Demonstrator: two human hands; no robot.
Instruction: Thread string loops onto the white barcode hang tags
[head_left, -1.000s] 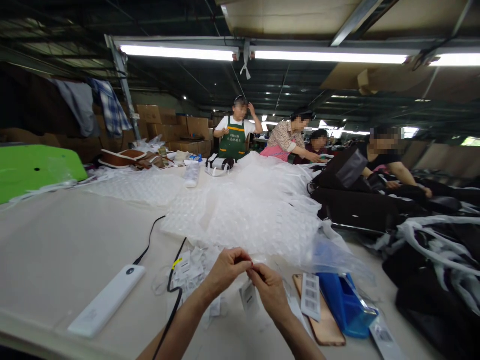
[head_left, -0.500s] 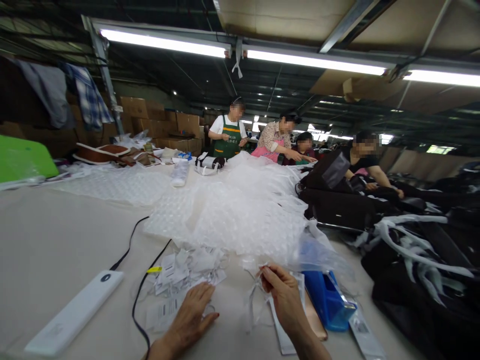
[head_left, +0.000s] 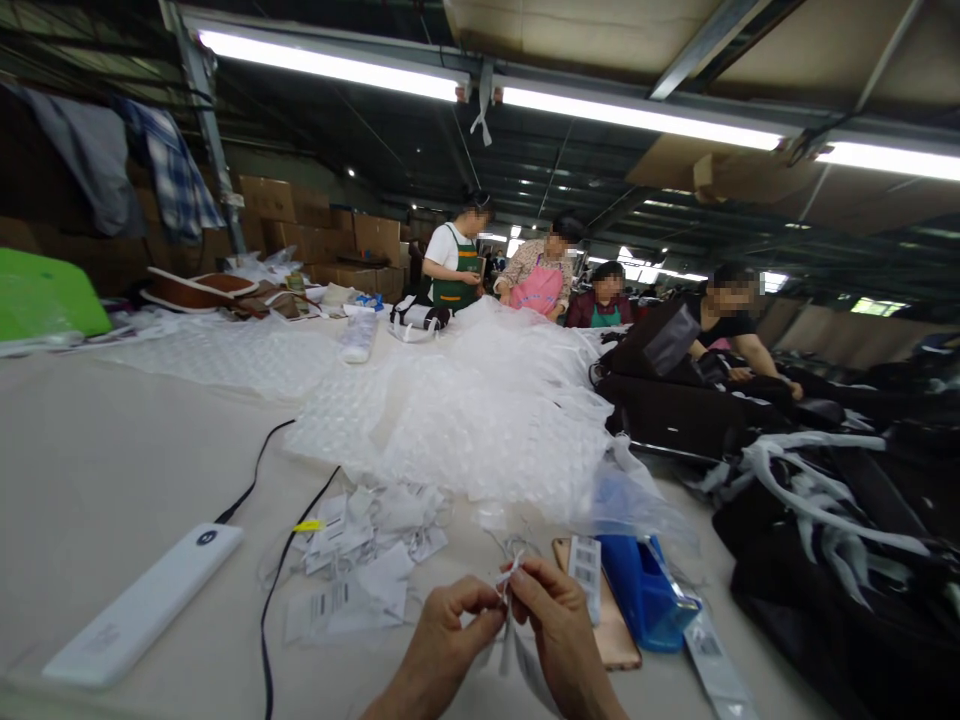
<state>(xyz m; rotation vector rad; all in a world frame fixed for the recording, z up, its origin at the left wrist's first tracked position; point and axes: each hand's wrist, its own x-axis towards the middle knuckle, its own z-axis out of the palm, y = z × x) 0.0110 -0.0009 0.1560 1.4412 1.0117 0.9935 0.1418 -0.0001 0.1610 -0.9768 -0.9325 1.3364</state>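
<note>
– While the left hand [head_left: 463, 635] and right hand [head_left: 555, 625] nearly meet, what do they hold?
– White string [head_left: 507, 580], pinched at both sets of fingertips; a blurred length hangs downward between them.
– Printed tags [head_left: 337, 545]?
– Beyond and leftward, left hand nearer; bubble wrap [head_left: 465, 430] farther.

Paper tags [head_left: 379, 575] lie left of the fingers [head_left: 551, 578]. Bumpy, shiny plastic wrap [head_left: 465, 430] lies past them. Right of the fingers, the blue tape holder [head_left: 646, 602] is smooth, shiny plastic.
</note>
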